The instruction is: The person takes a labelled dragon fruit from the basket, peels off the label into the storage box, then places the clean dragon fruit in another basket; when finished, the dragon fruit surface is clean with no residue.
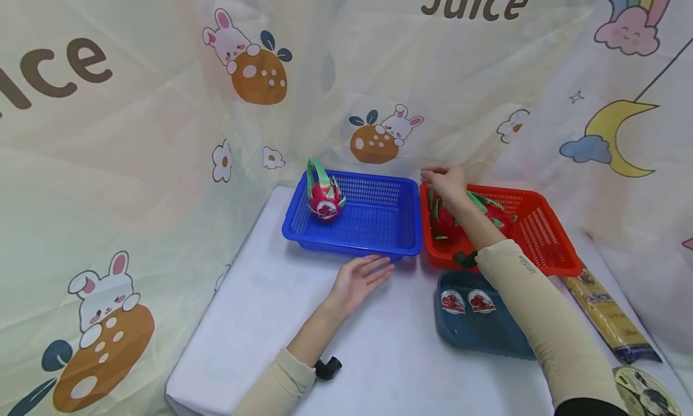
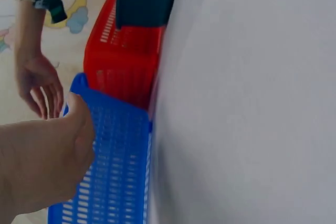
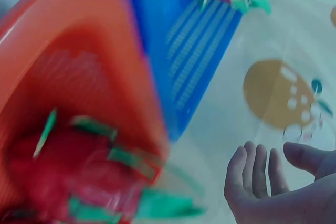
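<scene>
A red dragon fruit [image 1: 325, 201] with green leaf tips and a round sticker sits at the left of the blue basket [image 1: 373, 247]. More dragon fruits [image 1: 445, 223] lie in the red basket [image 1: 541, 238], partly hidden by the right arm. My right hand [image 1: 448, 184] is over the back left corner of the red basket, near the blue one; in the right wrist view its fingers [image 3: 259, 169] are loosely bent around nothing. In front of the blue basket, my left hand [image 1: 360, 282] has its fingers extended and holds nothing, fingertips close to the basket's front wall.
A dark teal tray [image 1: 482, 332] with two stickers [image 1: 480, 302] stands before the red basket, partly under the right forearm. Along the table's right edge lie a yellow packet [image 1: 612, 320] and a round printed item [image 1: 644, 392]. A printed curtain [image 1: 325, 61] hangs behind.
</scene>
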### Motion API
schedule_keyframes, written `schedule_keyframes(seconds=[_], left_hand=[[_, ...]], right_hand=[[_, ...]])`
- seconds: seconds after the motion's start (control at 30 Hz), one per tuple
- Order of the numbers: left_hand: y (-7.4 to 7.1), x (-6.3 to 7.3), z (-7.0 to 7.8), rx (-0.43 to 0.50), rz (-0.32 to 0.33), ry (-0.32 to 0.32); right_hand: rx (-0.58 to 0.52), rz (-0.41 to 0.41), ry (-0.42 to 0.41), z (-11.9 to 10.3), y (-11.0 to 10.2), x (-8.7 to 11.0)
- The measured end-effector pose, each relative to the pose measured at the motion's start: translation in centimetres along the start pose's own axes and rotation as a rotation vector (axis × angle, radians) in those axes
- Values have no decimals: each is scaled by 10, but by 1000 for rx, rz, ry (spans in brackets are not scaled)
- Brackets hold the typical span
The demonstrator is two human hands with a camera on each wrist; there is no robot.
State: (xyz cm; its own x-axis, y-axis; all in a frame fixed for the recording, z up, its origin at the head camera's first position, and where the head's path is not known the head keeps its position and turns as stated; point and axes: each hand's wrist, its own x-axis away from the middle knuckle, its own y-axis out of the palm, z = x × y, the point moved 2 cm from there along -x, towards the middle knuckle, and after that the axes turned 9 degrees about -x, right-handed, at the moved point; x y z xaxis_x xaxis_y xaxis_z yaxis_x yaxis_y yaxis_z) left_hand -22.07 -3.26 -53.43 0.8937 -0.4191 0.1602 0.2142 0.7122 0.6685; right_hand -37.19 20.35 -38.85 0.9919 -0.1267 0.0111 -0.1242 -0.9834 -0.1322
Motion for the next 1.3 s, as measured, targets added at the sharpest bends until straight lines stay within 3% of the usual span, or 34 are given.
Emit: schedule_keyframes(seconds=[0.17,0.43,0.8,0.9,1.07,1.3], left_hand=[[-16,4,9,0,12,16],[-28,9,22,69,63,51],[-42,11,37,168,92,116],[-46,13,41,199,122,137],[-47,14,43,240,138,141],[-47,13,40,248,117,139]], right_hand=[[-50,-87,-5,-1,46,-7],[-165,-214,114,-7,120,-21],[-280,-362,213,-17,184,-32],[-254,-407,221,-15,205,-34],[-224,-399,238,-7,226,-39],[-225,-365,238,1,230,-39]])
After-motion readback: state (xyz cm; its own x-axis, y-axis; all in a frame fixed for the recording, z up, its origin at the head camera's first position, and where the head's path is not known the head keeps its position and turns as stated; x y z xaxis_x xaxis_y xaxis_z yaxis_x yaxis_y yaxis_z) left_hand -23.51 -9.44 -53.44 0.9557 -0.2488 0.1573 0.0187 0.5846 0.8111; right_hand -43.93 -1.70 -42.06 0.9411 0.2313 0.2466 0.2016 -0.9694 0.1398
